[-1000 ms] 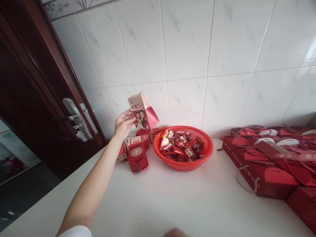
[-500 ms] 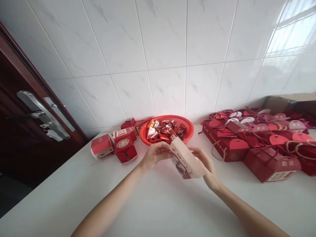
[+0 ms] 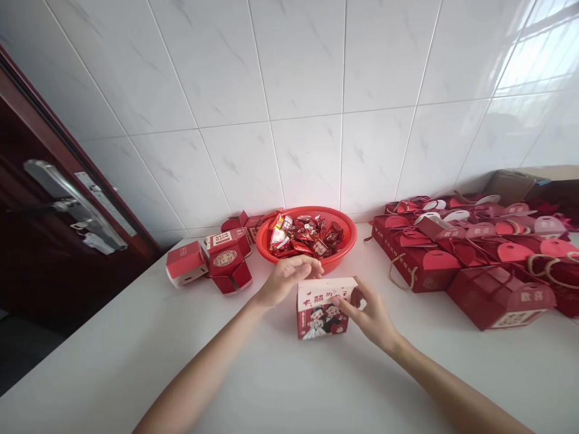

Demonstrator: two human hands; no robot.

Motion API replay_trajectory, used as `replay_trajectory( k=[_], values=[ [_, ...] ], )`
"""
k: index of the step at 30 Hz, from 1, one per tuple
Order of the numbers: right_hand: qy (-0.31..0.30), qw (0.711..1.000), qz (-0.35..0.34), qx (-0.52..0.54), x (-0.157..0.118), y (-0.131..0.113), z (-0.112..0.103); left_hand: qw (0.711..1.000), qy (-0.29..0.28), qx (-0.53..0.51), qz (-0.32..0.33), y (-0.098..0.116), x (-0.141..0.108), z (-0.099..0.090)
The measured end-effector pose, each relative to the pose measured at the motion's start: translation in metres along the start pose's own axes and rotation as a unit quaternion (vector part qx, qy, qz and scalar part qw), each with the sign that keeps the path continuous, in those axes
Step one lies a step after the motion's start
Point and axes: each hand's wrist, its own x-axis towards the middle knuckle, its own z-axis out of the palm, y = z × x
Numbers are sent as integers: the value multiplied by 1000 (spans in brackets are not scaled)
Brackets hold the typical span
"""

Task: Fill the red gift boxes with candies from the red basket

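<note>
A small red and white box (image 3: 322, 316) with a printed cartoon couple stands upright in front of the basket. My right hand (image 3: 371, 310) grips its right side, thumb on the front face. At the box's top left corner is my left hand (image 3: 289, 282), its fingers apart and reaching behind the top edge; whether they touch it is hard to tell. Behind both hands, a red plastic basket (image 3: 351, 244) holds wrapped red packets (image 3: 303, 232).
Several small red boxes (image 3: 230, 280) lie left of the basket. Many red gift boxes with cord handles (image 3: 493, 301) crowd the right side, a cardboard box (image 3: 515, 181) behind them. A tiled wall (image 3: 307, 157) backs the white table (image 3: 271, 386); a door (image 3: 58, 241) is at left.
The box has turned from tilted to upright, its printed front now facing me, and is lower and further left. My left hand has loosened from it; my right hand still holds it.
</note>
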Motion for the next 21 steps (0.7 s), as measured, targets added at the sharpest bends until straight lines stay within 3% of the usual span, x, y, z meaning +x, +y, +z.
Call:
replay_trajectory(
  k=[3, 6, 9, 12, 16, 21],
  values=[
    [-11, 1000, 7, 11, 0, 1, 0, 996, -8, 85, 42, 13, -8, -5],
    [-20, 1000, 11, 13, 0, 1, 1, 984, 39, 161, 66, 14, -13, 1],
    [-31, 999, -6, 5, -2, 3, 5, 978, 93, 174, 65, 10, -11, 8],
    [-46, 999, -28, -5, -4, 6, 10, 980, 132, 147, 1, 6, -5, 9],
    [-60, 998, -27, -23, -6, 11, 16, 983, 118, 61, -125, 4, 3, 2],
    [-95, 995, -38, -12, -6, 12, 14, 988, 70, 28, -132, 6, 2, -5]
  ],
)
